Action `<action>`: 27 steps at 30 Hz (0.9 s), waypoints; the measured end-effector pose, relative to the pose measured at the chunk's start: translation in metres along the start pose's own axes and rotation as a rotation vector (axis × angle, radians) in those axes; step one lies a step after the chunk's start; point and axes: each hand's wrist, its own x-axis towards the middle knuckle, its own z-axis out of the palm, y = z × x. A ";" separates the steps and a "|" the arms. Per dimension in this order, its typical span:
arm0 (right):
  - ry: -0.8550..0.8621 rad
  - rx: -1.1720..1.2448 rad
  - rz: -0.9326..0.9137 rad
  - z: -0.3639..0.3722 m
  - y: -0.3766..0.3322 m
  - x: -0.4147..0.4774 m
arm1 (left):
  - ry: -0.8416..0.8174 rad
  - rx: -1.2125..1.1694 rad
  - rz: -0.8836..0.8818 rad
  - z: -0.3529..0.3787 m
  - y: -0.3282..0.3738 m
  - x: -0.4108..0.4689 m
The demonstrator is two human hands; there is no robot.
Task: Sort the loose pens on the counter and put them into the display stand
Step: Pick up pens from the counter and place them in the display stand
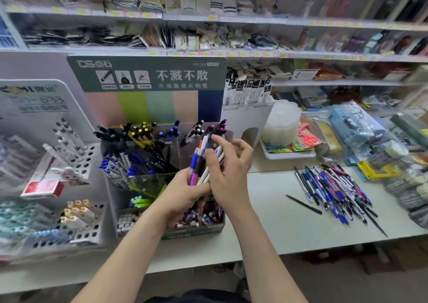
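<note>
Bundle of pens (196, 166) is over the display stand (143, 108), your left hand (183, 191) clamped round it, your right hand (228, 177) with fingers pinching a white pen (217, 151). Looks mid-sort; next it needs a matching compartment. Loose pile (335, 187) waits on the tabletop (278, 224).
</note>
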 end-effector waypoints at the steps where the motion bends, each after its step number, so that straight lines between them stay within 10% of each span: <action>1: 0.026 -0.026 0.012 0.002 -0.001 -0.002 | 0.008 0.006 0.001 -0.004 0.001 0.000; 18: 0.211 0.267 0.149 -0.020 -0.017 0.021 | 0.044 0.011 0.043 -0.001 0.002 0.005; 27: -0.018 0.496 0.072 0.006 -0.028 0.015 | 0.272 -0.003 0.028 -0.024 -0.012 -0.005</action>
